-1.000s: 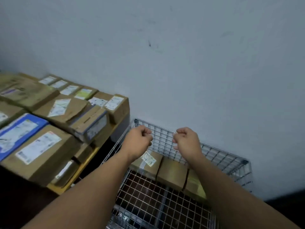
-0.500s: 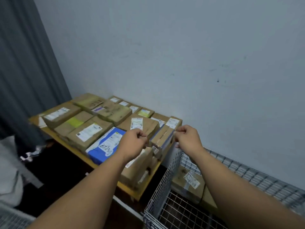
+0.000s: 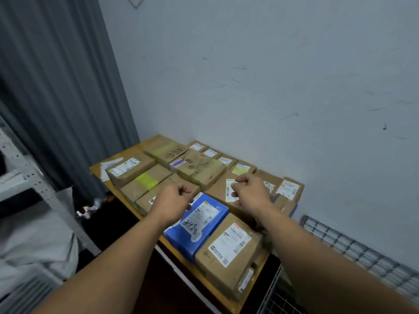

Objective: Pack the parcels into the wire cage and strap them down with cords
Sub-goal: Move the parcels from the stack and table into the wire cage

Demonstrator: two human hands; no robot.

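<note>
Cardboard parcels (image 3: 201,171): brown boxes with white labels, packed edge to edge beneath and beyond both grips, in rows that reach the wall.
Left grip (image 3: 174,202): fingers curled together into a fist with nothing visible inside; it hovers above the parcels, and no contact shows.
Right grip (image 3: 251,191): also closed, fingers folded in and thumb against them, nothing visible in it; it is level with the left grip and well apart from it.
Blue parcel (image 3: 199,225): between the two grips and nearer the person, flat on the tabletop, its white label marked by hand "2490".
Labelled brown parcel (image 3: 226,252): touching the blue parcel's right side, below the right grip, close to the tabletop's near edge.
Yellow-taped parcel (image 3: 145,181): just left of the left grip, with a yellow band across its top.
Scribbled parcel (image 3: 204,165): beyond the gap between the grips, lying on top of other boxes.
Tabletop (image 3: 136,147): yellow-brown wood, bare only at its far left corner and along its near edge.
Wire cage (image 3: 362,250): metal mesh to the right of the right grip and lower, beside the tabletop's end; the right forearm hides its inside.
Curtain (image 3: 56,87): grey folds hanging far left of the left grip.
Wall (image 3: 272,64): pale and scuffed, behind everything.
</note>
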